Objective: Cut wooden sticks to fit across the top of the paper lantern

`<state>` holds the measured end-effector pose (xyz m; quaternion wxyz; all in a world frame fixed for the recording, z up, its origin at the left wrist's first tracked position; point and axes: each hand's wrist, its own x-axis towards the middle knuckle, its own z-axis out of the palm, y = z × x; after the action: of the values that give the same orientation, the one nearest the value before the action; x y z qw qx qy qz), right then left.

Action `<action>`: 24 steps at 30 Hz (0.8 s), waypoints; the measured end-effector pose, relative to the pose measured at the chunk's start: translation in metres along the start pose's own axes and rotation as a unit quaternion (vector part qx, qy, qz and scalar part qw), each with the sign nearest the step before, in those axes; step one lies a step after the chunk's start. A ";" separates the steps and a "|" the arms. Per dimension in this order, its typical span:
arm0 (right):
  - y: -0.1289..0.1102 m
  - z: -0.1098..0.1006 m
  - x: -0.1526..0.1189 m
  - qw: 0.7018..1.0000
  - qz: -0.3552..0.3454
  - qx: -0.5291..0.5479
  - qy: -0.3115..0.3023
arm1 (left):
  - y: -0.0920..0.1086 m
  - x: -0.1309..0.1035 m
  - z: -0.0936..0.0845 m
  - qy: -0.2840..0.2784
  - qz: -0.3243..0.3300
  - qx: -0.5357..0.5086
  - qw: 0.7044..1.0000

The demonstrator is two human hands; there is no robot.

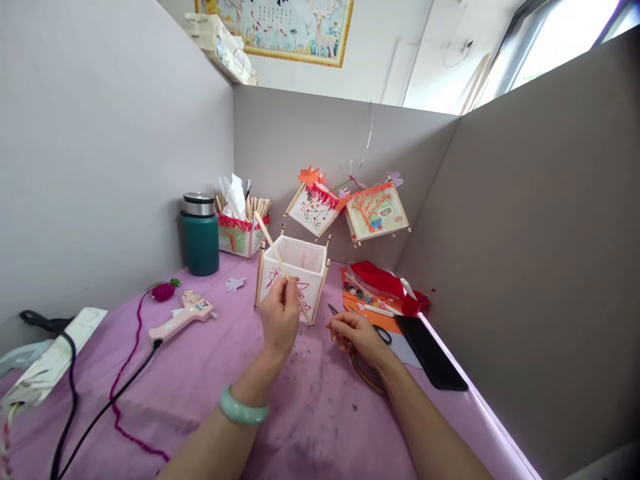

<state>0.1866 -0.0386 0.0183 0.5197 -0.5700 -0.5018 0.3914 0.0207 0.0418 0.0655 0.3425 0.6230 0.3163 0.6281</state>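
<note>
My left hand (281, 317), with a pale green bangle on its wrist, is closed on a thin wooden stick (267, 233). The stick slants across the front of a white fabric box (313, 293) with wooden corner posts and pink-red flower drawings. This box stands upright on the table, its top uncovered. To its right, my right hand (356, 337) has its fingers curled together; what they hold, if anything, is hidden. Scissors (384, 334) lie just behind that hand, partly covered by it. A brown curved band (367, 375) shows beside the right wrist.
A pink glue gun (185, 317) with a black cord, magenta yarn (119, 387) and a power strip (55, 357) lie left. Behind are a green bottle (200, 240) and a decorated stick holder (240, 237). Two decorated boxes (377, 212) hang ahead. A black tablet (430, 353) lies right.
</note>
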 end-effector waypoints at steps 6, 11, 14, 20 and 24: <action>0.006 0.019 0.013 0.950 -0.035 -0.288 0.117 | -0.028 0.060 -0.045 0.005 -0.004 0.217 0.976; 0.001 0.037 0.022 0.875 -0.025 -0.462 0.142 | -0.053 0.070 -0.060 -0.132 -0.055 0.245 0.959; -0.004 0.045 0.027 0.839 -0.001 -0.528 0.132 | -0.057 0.066 -0.059 -0.155 -0.059 0.276 0.947; -0.010 0.048 0.025 0.808 0.007 -0.576 0.128 | -0.043 0.059 -0.063 -0.141 -0.037 0.304 0.941; -0.012 0.042 0.007 0.811 0.010 -0.575 0.107 | -0.030 0.043 -0.079 -0.180 -0.020 0.306 0.935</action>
<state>0.1455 -0.0237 0.0241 0.1437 -0.8081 -0.5706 -0.0264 -0.0568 0.0966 0.0628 0.1992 0.7936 0.4389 0.3714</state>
